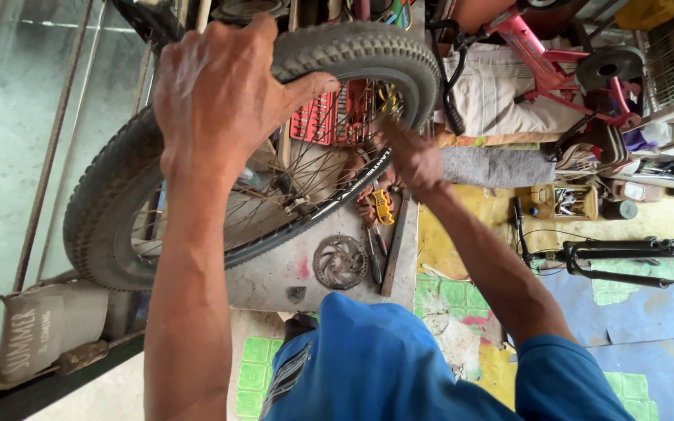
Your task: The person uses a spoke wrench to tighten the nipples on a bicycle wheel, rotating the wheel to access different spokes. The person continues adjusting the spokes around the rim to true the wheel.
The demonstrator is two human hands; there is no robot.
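Bike wheel (118, 203) fills left-centre of frame, knobby tyre on, tilted over the workbench (274, 273). Left hand (220, 86) clamped over the tyre top, thumb pressed on the tread. Right hand (411, 156) at the spokes, centre frame, blurred; grip unclear. Brake disc (339, 262) flat on bench below.

Left hand (220, 93) clamped over knobby tyre (352, 48) of bicycle wheel (196, 195), thumb hooked across the tread. Right hand (411, 156) blurred, reaching in at the rim beside the spokes (274, 195); grip unclear. Wheel held tilted above grey workbench (274, 273). Lying on the bench: brake disc (339, 262), yellow-handled tool (383, 206), red socket tray (329, 117) behind the spokes. Pink bicycle frame (540, 54) at upper right, black fork (626, 253) over a yellow-and-blue floor.
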